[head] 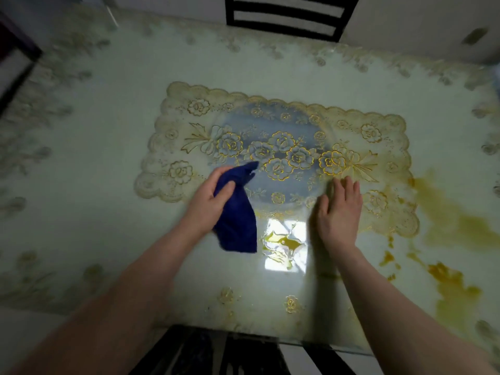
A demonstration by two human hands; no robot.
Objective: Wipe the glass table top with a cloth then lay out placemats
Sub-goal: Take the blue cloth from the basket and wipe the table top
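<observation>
A dark blue cloth (236, 223) hangs from my left hand (209, 198), which grips its upper part just above the glass table top (94, 147). One translucent placemat (284, 147) with gold rose patterns and a scalloped edge lies in the middle of the table. My right hand (339, 209) rests flat, fingers together, on the placemat's near edge. The cloth's lower end dangles over the placemat's near left border.
Yellow-brown liquid stains (446, 288) spread over the glass at the right, and a small puddle (284, 243) lies between my hands. A black chair back (286, 17) stands at the far edge. Another dark chair (230, 353) is at the near edge below me.
</observation>
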